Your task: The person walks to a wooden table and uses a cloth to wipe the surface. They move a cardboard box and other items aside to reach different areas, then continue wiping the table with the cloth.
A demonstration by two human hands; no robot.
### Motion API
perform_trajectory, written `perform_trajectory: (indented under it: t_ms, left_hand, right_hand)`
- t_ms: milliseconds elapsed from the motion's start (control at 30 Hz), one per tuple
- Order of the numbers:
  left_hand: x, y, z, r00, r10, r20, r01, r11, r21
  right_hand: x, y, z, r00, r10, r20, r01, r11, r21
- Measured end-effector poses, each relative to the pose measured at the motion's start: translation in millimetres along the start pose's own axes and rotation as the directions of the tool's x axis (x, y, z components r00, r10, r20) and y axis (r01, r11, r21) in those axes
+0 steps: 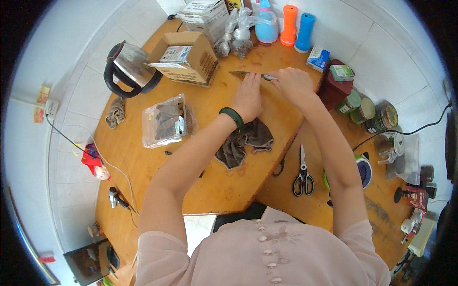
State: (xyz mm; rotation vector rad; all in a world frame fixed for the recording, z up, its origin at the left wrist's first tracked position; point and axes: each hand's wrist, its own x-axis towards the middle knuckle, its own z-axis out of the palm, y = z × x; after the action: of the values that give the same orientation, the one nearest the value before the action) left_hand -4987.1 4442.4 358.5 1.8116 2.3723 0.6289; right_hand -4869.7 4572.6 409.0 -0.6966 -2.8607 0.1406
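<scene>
My right hand [292,86] is closed around the handle of a knife [239,74], its dark pointed blade aimed left across the wooden table. Just beside it, my left hand [248,99] reaches to the blade with its fingers together, and a dark green bangle circles the wrist. The fingers partly cover the blade; whatever lies beneath them is hidden. Below the left hand a crumpled grey-brown cloth [234,150] rests on the table. Left of that wrist lies a clear plastic bag [152,127] with dark flat pieces in it.
An open cardboard box [202,59] and a steel kettle [131,62] stand back left. Behind are a blue spray bottle [266,31], an orange bottle [288,26] and a blue bottle [304,32]. Black-handled scissors [303,176] lie beside my right forearm; several jars [365,109] line the right wall.
</scene>
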Motion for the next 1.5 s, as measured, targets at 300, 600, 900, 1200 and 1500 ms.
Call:
perform_trajectory:
  t_ms: [300, 600, 900, 1200, 1500]
  left_hand:
    - [-3, 1, -3, 1.0, -0.002, 0.021, 0.002, 1.0, -0.002]
    - [-108, 113, -78, 0.937, 0.346, -0.048, -0.347, 0.902, -0.258]
    - [-243, 153, -90, 0.748, 0.516, 0.417, -0.074, 0.69, -0.72]
    - [-355, 183, 5, 0.522, 0.684, 0.51, 0.122, 0.532, -0.838]
    - [-443, 246, 31, 0.51, 0.658, 0.555, -0.002, 0.646, -0.764]
  right_hand:
    - [-5, -6, -9, 0.999, 0.032, 0.029, -0.031, 0.999, -0.036]
    - [-154, -8, -64, 0.917, 0.285, -0.278, -0.219, 0.944, 0.248]
    - [-454, -42, -119, 0.187, 0.945, -0.269, -0.322, 0.318, 0.892]
    - [-662, -207, -167, -0.217, 0.785, -0.58, -0.927, 0.02, 0.374]
    - [-984, -201, -268, -0.126, 0.378, -0.917, -0.991, -0.087, 0.101]
